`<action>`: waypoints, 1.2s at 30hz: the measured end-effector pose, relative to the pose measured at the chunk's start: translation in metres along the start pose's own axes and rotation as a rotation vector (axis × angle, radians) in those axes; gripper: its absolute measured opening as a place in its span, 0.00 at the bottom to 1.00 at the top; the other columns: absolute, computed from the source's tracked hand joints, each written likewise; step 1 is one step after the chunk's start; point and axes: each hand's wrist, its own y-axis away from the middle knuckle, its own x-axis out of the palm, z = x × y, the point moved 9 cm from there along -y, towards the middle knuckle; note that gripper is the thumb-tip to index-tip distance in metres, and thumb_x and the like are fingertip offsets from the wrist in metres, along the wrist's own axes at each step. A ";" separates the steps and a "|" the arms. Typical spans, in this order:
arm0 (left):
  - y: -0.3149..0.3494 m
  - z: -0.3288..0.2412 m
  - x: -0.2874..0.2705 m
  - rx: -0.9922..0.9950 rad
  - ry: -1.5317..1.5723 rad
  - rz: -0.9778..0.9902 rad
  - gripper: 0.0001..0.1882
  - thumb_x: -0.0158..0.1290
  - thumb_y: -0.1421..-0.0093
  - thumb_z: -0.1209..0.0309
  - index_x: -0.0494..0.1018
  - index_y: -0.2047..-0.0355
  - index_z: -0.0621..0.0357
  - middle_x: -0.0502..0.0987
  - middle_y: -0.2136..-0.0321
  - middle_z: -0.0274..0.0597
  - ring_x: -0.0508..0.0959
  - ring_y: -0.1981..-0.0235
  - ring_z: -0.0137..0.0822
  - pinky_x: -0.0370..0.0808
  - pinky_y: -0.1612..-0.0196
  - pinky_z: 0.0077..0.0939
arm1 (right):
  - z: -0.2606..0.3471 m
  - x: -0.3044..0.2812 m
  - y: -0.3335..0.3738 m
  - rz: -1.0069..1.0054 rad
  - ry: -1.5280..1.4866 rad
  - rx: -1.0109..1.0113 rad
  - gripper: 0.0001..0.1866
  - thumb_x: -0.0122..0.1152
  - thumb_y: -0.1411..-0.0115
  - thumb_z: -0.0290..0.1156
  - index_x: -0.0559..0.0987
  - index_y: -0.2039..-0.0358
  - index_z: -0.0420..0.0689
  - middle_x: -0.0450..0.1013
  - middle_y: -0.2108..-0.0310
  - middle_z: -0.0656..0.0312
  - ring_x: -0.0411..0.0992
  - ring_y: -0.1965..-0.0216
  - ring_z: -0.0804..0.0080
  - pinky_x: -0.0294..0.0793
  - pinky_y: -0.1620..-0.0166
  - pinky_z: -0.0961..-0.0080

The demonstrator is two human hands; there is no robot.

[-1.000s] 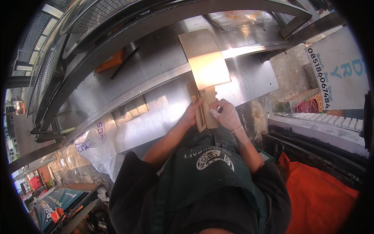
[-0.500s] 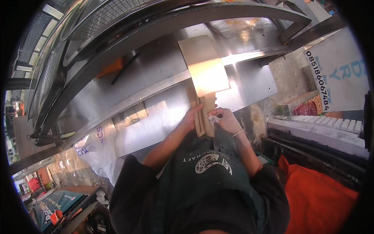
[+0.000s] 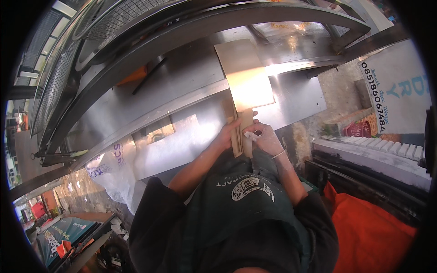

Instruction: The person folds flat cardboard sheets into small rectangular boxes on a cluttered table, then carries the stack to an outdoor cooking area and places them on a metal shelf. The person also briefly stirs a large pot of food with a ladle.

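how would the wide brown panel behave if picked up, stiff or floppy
The brown panel is likely fairly stiff, as it looks flat with straight edges. It's probably light for its size, since it appears thin. Being flat, it should slide rather than roll.

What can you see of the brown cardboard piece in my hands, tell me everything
The cardboard piece is plain tan, with a broad flat panel, sunlit on its nearer half, overlapping the metal counter in view; contact there is unclear. Its narrower near end shows folded strips. The left hand grips its left side; the right hand is at its right.
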 end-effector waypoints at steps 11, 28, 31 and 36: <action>0.000 -0.002 -0.003 0.007 -0.029 -0.010 0.34 0.40 0.31 0.56 0.49 0.33 0.66 0.58 0.35 0.49 0.63 0.36 0.45 0.64 0.35 0.41 | 0.007 0.002 -0.003 0.000 0.035 -0.035 0.11 0.68 0.44 0.31 0.84 0.61 0.41 0.78 0.66 0.58 0.75 0.66 0.74 0.75 0.60 0.76; 0.002 -0.004 0.005 0.001 -0.042 0.047 0.35 0.41 0.32 0.54 0.49 0.33 0.67 0.58 0.35 0.52 0.64 0.37 0.46 0.64 0.35 0.41 | 0.006 0.006 -0.006 -0.028 0.054 -0.094 0.10 0.65 0.43 0.28 0.83 0.63 0.37 0.76 0.67 0.57 0.76 0.68 0.71 0.75 0.61 0.75; 0.003 -0.003 0.005 -0.019 -0.018 0.053 0.36 0.42 0.33 0.55 0.49 0.33 0.67 0.58 0.35 0.52 0.65 0.38 0.48 0.63 0.35 0.41 | 0.010 0.002 -0.005 -0.076 0.146 -0.124 0.10 0.64 0.44 0.29 0.82 0.64 0.37 0.75 0.68 0.55 0.76 0.69 0.69 0.75 0.63 0.74; 0.004 -0.004 -0.012 0.017 0.067 -0.038 0.38 0.44 0.38 0.59 0.49 0.33 0.68 0.56 0.34 0.53 0.65 0.37 0.50 0.63 0.35 0.41 | 0.014 -0.006 -0.001 -0.175 0.243 -0.122 0.12 0.63 0.45 0.32 0.81 0.65 0.37 0.76 0.69 0.54 0.75 0.71 0.67 0.74 0.65 0.72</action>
